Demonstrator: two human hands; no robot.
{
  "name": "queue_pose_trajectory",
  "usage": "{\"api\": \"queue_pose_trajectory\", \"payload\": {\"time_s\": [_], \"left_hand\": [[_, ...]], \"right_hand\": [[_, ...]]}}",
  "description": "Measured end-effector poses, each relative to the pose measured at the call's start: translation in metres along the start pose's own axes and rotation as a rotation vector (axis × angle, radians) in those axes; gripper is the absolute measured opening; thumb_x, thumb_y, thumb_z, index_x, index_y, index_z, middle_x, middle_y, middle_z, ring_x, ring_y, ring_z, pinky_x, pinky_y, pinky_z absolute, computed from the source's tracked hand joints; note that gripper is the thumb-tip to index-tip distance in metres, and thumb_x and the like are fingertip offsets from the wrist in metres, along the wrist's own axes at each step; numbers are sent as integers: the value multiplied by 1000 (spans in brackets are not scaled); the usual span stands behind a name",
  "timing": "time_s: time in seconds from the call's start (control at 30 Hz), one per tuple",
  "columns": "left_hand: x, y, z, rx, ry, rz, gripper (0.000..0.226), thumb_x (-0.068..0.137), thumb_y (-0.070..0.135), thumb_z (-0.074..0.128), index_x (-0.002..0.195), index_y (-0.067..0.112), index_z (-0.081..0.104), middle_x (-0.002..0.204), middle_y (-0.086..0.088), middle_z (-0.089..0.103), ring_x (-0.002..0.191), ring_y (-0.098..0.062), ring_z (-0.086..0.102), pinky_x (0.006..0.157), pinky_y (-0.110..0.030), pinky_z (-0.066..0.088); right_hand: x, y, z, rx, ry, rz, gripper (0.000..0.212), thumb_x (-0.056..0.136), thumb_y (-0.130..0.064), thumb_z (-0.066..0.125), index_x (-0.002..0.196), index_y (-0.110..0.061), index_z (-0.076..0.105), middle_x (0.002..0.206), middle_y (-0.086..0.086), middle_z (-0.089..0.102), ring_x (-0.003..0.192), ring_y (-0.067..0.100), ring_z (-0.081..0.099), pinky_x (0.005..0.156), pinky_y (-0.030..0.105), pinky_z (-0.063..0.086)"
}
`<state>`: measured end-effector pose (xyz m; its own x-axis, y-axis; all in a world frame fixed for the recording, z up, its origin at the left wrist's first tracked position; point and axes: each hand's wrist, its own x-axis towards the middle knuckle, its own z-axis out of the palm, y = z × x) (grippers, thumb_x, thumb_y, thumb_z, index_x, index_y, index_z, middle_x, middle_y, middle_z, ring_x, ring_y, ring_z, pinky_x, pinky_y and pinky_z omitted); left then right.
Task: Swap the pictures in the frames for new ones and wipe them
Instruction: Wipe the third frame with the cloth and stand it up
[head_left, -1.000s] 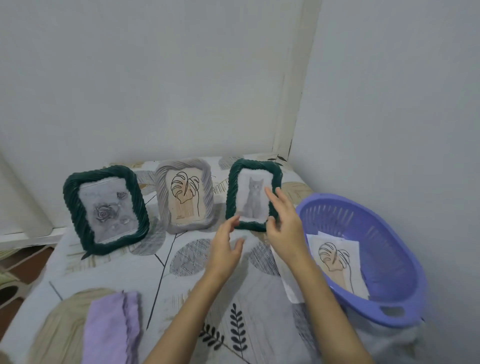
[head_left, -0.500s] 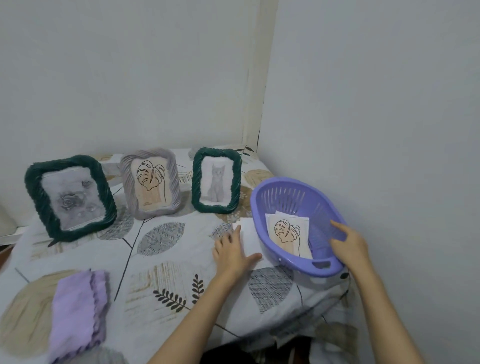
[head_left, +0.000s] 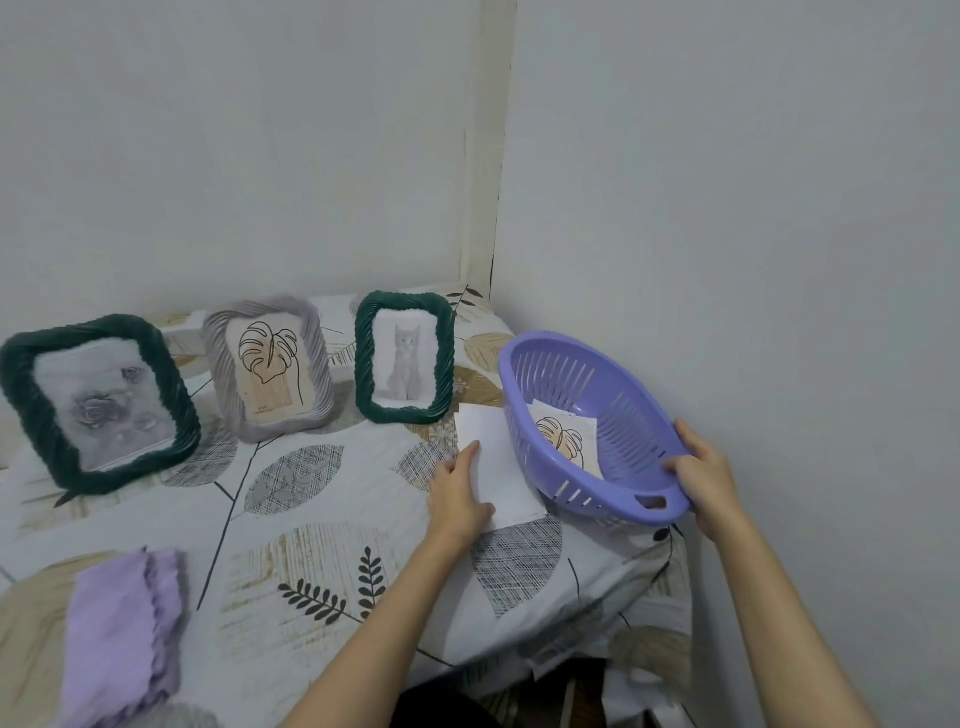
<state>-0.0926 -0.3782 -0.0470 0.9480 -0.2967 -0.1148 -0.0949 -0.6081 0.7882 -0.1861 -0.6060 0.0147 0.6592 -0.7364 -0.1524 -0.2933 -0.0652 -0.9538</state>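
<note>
Three frames stand at the back of the table: a dark green frame with a rose picture (head_left: 98, 400) at left, a grey frame with a leaf drawing (head_left: 270, 366) in the middle, and a small dark green frame with a cat picture (head_left: 405, 356). My left hand (head_left: 457, 496) lies flat on a white sheet of paper (head_left: 498, 467) on the tablecloth. My right hand (head_left: 701, 470) grips the near rim of a purple plastic basket (head_left: 597, 364), tilted up off the table. Inside it lie leaf pictures (head_left: 566, 436). A folded lilac cloth (head_left: 122, 631) lies at front left.
The table with its leaf-patterned cloth (head_left: 311, 545) sits in a corner; the right wall (head_left: 779, 260) is close behind the basket. The table's front right edge drops off just below the basket.
Both hands left the cat frame. The left hand came down on the white paper. The right hand took the basket's rim and tilted it up. The view shifted right.
</note>
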Motion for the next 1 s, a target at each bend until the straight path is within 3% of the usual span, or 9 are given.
{"api": "queue_pose_trajectory", "payload": {"time_s": [0.1,0.27,0.33,0.53,0.63,0.73,0.83,0.9,1.0], "left_hand": [[-1,2,1,-105,0,29,68,74,-10,59,133,21,47,133,-12,32,125,-25,37,98,-14,23],[0,-2,-6,-300,99,42,64,66,-19,60,117,20,63,122,-6,59,108,-19,56,76,-7,39],[-1,-2,-17,-427,141,37,67,65,-22,58,119,17,62,123,-5,60,101,-13,55,71,-7,44],[-8,-5,-64,-638,314,131,80,64,-24,60,130,20,48,126,3,51,111,-21,52,93,-38,48],[-17,1,-89,-693,299,216,81,68,-21,61,129,30,45,125,9,49,104,-18,56,83,-35,54],[-22,9,-105,-717,274,297,82,70,-20,61,132,30,43,134,6,45,103,-12,58,71,-20,54],[-28,27,-110,-743,203,364,84,69,-21,62,133,31,42,131,7,47,103,-7,58,73,-17,53],[-29,40,-106,-743,103,392,86,67,-22,63,133,29,41,130,8,48,99,-3,58,76,-16,52],[-24,54,-88,-738,-71,396,88,60,-13,71,127,37,45,132,2,49,102,-12,59,83,-25,53]], "right_hand": [[1,3,1,21,11,-7,63,84,15,37,142,-9,35,141,4,45,106,16,49,99,35,41],[2,7,2,21,13,-35,64,83,14,37,143,-10,35,140,2,45,107,14,48,99,33,41],[1,6,4,-7,-4,-58,64,83,13,38,142,-11,35,141,0,44,115,14,48,102,32,39],[-11,5,23,-163,-36,-168,64,83,12,38,142,-11,36,145,3,41,130,22,42,103,26,31],[-18,5,33,-197,-36,-208,63,83,12,39,142,-9,35,144,7,41,130,24,43,103,26,31],[-19,4,34,-366,-67,-223,63,84,4,47,144,-9,31,144,15,40,128,32,42,104,36,33],[-22,-4,39,-588,29,-461,60,85,-12,57,141,-16,38,141,20,38,126,37,40,105,41,33],[-31,-18,46,-356,-45,-690,46,87,-15,56,131,-23,49,134,10,48,120,28,48,103,23,33],[-50,-41,54,70,-359,-652,42,90,-13,57,119,-43,49,125,-14,56,94,4,58,87,13,45]]}}
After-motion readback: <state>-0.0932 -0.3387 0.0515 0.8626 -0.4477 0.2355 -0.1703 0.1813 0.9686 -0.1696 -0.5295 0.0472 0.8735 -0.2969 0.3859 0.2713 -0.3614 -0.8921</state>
